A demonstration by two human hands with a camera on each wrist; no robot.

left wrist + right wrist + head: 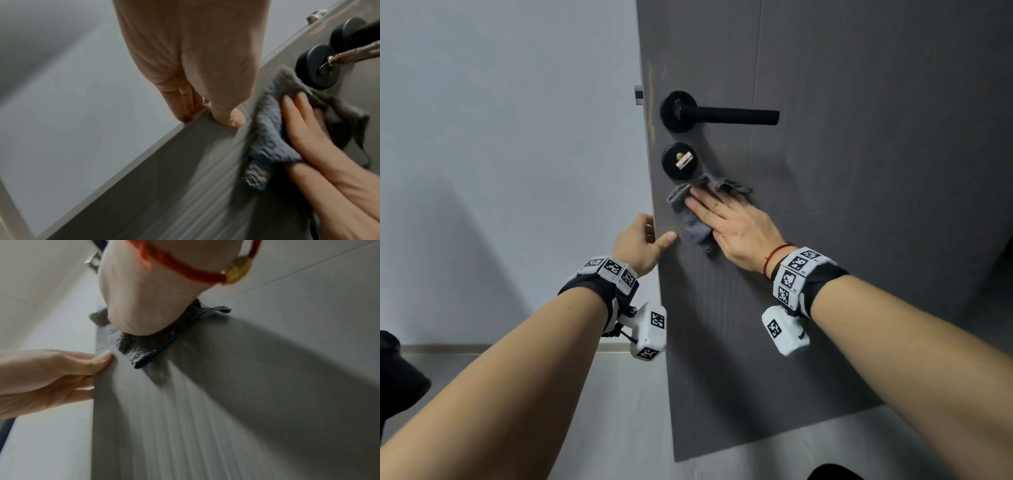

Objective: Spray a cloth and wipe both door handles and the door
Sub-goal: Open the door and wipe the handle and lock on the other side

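Note:
The dark grey door (pixel 859 222) stands ajar with its free edge toward the left. Its black lever handle (pixel 736 116) points right, and below it sits a round black lock (pixel 671 169) with a key in it. My right hand (pixel 709 202) lies flat with straight fingers, pressing a grey cloth (pixel 688 219) against the door just under the lock. In the left wrist view the cloth (pixel 267 129) bunches beneath those fingers (pixel 296 113). My left hand (pixel 650 233) grips the door's edge, thumb (pixel 232 116) on the front face and the other fingers wrapped behind.
A pale wall (pixel 500 171) fills the left side, with a light floor (pixel 619 411) below. A metal latch (pixel 639 94) juts from the door edge above the handle. Something dark (pixel 397 377) sits low at the far left.

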